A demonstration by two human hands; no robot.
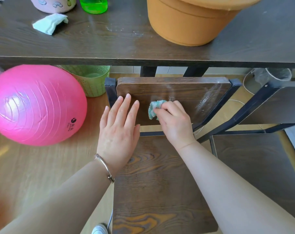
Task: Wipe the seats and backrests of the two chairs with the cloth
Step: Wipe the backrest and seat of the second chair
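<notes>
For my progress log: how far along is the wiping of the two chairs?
Nothing looks finished. The right hand presses the cloth on the first chair's backrest, streaked wet at right; the left hand rests flat there. Its seat and the second chair remain.

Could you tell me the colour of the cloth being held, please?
The cloth is teal and white; head view.

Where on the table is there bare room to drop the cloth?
Free on the table: the near-edge strip, and the patch between the folded rag and the orange pot, dusted white. Crowded: far edge, where pink container and green bottle stand by the rag.
</notes>
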